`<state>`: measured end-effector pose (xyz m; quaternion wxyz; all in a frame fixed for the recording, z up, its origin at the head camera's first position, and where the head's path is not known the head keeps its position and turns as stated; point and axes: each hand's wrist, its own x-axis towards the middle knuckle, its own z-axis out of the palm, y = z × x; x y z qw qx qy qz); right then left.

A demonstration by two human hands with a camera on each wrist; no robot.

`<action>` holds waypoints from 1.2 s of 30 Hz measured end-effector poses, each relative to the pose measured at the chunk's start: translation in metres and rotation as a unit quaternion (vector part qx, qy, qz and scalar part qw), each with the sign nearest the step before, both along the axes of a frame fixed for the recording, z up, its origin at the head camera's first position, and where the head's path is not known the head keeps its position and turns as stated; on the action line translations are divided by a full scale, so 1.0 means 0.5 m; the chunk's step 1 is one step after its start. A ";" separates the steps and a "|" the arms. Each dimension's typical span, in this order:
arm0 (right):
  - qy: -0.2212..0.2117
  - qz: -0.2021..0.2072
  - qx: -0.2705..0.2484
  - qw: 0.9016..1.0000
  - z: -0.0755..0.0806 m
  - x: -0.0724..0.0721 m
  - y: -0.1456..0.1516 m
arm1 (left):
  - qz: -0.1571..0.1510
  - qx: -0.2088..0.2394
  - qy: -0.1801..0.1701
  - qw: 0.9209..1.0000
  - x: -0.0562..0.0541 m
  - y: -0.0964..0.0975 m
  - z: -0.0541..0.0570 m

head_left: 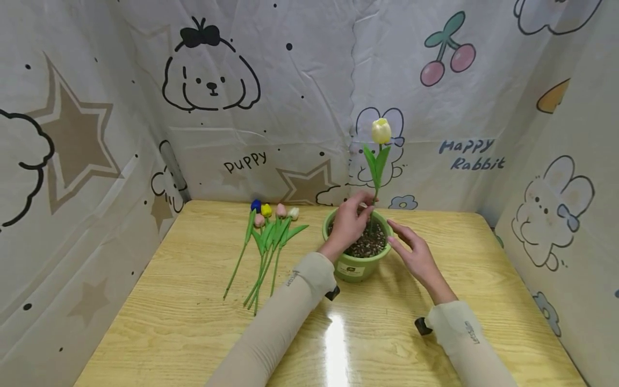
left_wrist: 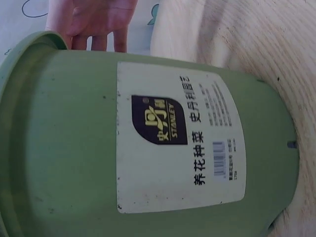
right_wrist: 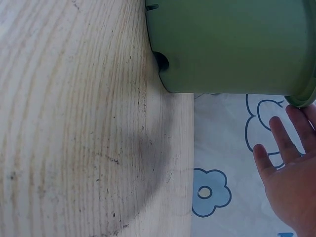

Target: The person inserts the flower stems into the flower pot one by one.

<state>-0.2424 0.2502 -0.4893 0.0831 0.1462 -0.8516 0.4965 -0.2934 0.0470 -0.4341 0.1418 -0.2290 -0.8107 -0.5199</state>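
Between its thumb and fingers, my left hand point(head_left: 349, 221) pinches the green stem of a pale yellow artificial tulip point(head_left: 381, 131). The tulip stands upright over a green flowerpot point(head_left: 355, 270), its lower stem going down into dark speckled soil point(head_left: 366, 246). In the left wrist view the pot's printed label point(left_wrist: 163, 143) faces the camera; the left hand's grip is not shown there. My right hand point(head_left: 414, 256) is at the pot's right side, fingers extended toward the rim. From the right wrist view, its fingertips point(right_wrist: 295, 111) are at or just under the rim point(right_wrist: 302, 98).
Left of the pot, several artificial tulips lie on the wooden table point(head_left: 184, 301): a blue one point(head_left: 256, 206), a yellow one point(head_left: 266, 210), two pink ones and a white one point(head_left: 293, 214). A printed cloth point(head_left: 309, 80) hangs around the back and sides.
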 end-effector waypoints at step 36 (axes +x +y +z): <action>-0.003 0.008 0.006 1.000 0.004 0.002 0.008 | 0.032 -0.121 -0.015 0.992 -0.002 0.004 0.003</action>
